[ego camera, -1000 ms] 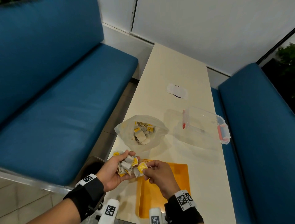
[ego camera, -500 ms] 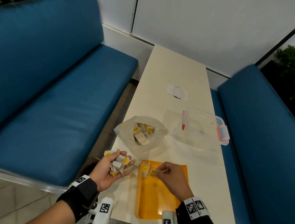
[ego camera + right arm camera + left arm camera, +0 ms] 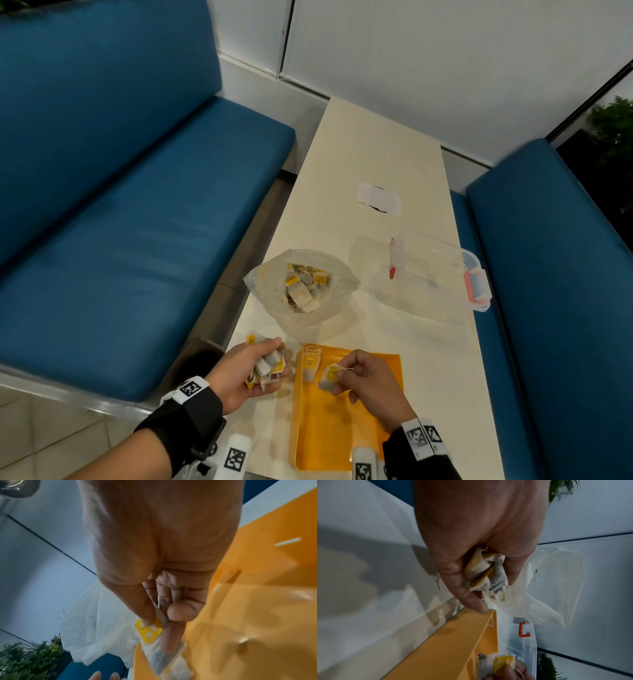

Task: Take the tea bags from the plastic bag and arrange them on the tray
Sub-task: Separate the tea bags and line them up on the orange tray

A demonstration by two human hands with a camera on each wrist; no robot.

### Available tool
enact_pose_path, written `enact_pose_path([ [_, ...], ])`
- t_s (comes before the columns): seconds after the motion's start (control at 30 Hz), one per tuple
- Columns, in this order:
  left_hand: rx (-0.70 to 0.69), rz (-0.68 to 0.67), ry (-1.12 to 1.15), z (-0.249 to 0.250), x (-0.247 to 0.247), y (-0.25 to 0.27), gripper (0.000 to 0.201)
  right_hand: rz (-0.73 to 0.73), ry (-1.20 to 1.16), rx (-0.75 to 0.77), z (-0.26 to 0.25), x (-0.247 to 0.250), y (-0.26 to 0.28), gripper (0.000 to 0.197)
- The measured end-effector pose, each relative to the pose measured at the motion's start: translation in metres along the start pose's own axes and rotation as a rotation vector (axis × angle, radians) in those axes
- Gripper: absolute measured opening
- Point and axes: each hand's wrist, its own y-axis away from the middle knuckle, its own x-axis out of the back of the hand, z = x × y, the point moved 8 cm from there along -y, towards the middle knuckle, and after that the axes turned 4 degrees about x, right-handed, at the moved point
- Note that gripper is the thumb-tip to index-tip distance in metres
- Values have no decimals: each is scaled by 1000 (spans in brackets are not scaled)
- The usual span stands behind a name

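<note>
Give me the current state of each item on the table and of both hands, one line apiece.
plastic bag: open on the table, tea bags inside.
tray: on the table, tea bags lined up at its far left corner.
clear container: on the table, no lid on it.
left hand: holds a bunch of tea bags beside the tray.
right hand: pinches a single tea bag over the tray.
</note>
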Motion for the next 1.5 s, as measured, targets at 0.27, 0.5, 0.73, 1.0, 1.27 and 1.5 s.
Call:
enact_pose_path([
  [0.27, -42, 34, -182, -4, -1, -13, 35, -5, 23, -44, 21, -21, -9, 7],
  [0.5, -91, 80, -322, -7, -8, -18, 44, 9, 45, -76, 27, -38, -17, 11],
  [0.73, -125, 94, -358, -6, -12, -21, 37, 59, 126, -46, 30, -42, -26, 12],
  [1.0, -123, 105, -362, -4, -11, -22, 40, 166, 192, -83, 30, -41, -33, 8],
  [1.27, -105, 84, -349, -5, -13, -24, 40, 256, 221, -77, 29, -39, -34, 10],
  [1.5, -100, 62, -372, -2, -13, -22, 44, 277, 240, -71, 16, -29, -22, 10],
])
